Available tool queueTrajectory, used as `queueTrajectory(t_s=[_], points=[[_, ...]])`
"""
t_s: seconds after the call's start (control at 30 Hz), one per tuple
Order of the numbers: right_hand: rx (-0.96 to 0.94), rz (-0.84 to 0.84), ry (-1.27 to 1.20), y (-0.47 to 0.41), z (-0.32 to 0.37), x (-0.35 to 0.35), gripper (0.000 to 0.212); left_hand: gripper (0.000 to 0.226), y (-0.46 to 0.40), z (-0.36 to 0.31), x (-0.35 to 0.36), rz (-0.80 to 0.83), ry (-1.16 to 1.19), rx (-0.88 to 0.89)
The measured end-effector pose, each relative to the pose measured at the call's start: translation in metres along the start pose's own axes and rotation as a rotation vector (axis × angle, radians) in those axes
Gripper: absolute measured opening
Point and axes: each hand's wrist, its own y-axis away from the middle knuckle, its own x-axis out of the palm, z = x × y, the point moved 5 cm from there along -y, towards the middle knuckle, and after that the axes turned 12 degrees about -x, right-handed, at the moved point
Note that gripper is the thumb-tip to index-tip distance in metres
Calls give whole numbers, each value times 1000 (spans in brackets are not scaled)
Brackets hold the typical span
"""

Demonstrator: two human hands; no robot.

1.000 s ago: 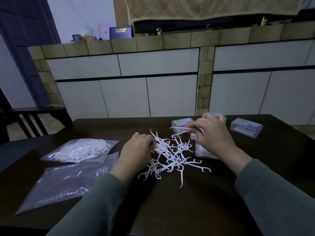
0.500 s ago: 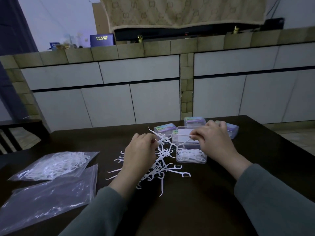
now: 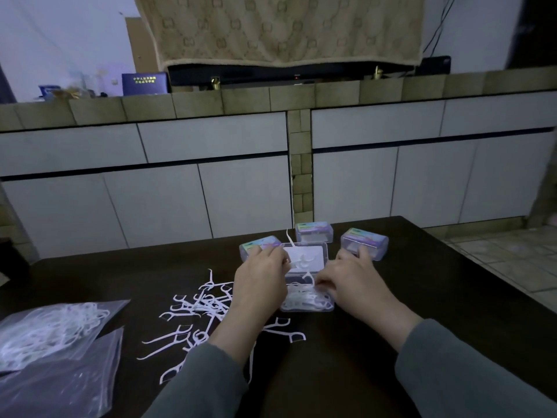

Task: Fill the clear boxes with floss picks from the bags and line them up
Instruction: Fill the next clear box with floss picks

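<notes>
Dark wooden table [image 3: 346,372] in dim light. Open clear plastic box [image 3: 307,306] at centre, partly filled with white floss picks; hinged lid [image 3: 313,254] raised at the far side, a few picks lying against it.

Left hand [image 3: 260,282] at the box's left edge; fingers [image 3: 275,253] curled, pinching a single white floss pick [image 3: 290,238] that points upward over the lid.

Right hand [image 3: 352,280] at the box's right side; fingers [image 3: 324,282] bent down into the box, apparently closed on picks inside, though blur prevents certainty.

Loose pile of white plastic floss picks [image 3: 205,309] scattered on the table left of the box, partly under the left forearm.

Three closed clear boxes with iridescent labels beyond the open box: one far left [image 3: 256,245], touching the lid; one behind [image 3: 313,233]; one far right [image 3: 364,242], just beyond the right hand.

Clear plastic bag holding floss picks [image 3: 51,330] at the left table edge; flat, seemingly empty clear bag [image 3: 60,384] overlapping it nearer the camera.

Grey sleeves [image 3: 470,378] on both arms.
</notes>
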Motion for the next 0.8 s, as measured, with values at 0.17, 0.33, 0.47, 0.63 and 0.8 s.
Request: queueTrajectory(t_s=[0.17,0.33,0.47,0.63,0.8], points=[[52,-94,-56,-5,-6,10,33,15,1,14,1,10,8,-12],[136,-104,-252,2,-24,16,47,17,5,9,4,31,-15,32],[155,70,-353,14,-25,26,85,25,8,-1,8,112,-23,135],[199,116,-432,21,-28,34,87,26,3,-2,15,245,26,109],[277,115,-585,24,-38,45,82,29,3,-9,18,294,68,151]])
